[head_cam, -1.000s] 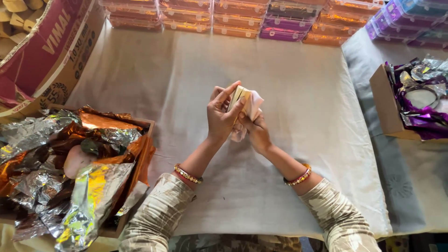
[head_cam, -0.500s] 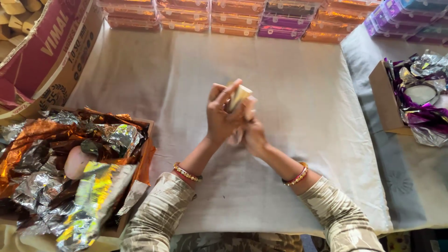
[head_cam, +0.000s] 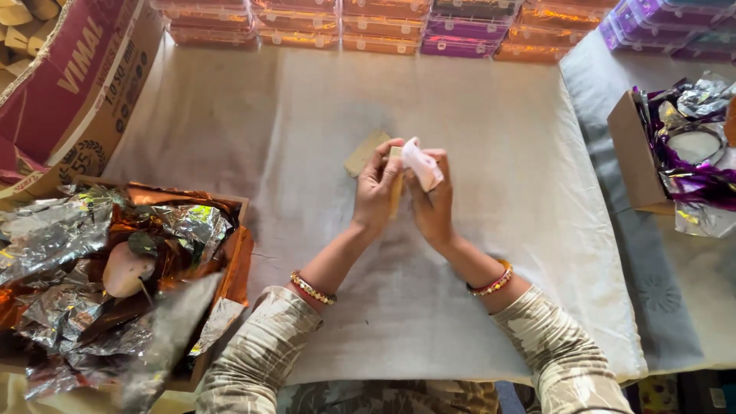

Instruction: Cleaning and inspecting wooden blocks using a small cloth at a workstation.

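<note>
I saw my left hand pinching a tan bar upright above the cloth, my right hand pinching a white wrapper beside it; another bar lay just beyond.

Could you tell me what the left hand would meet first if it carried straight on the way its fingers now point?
Probably the tan flat block lying on the cloth just beyond the left hand; past it, only bare cloth until the stacked plastic boxes. Height above the cloth is unclear.
</note>
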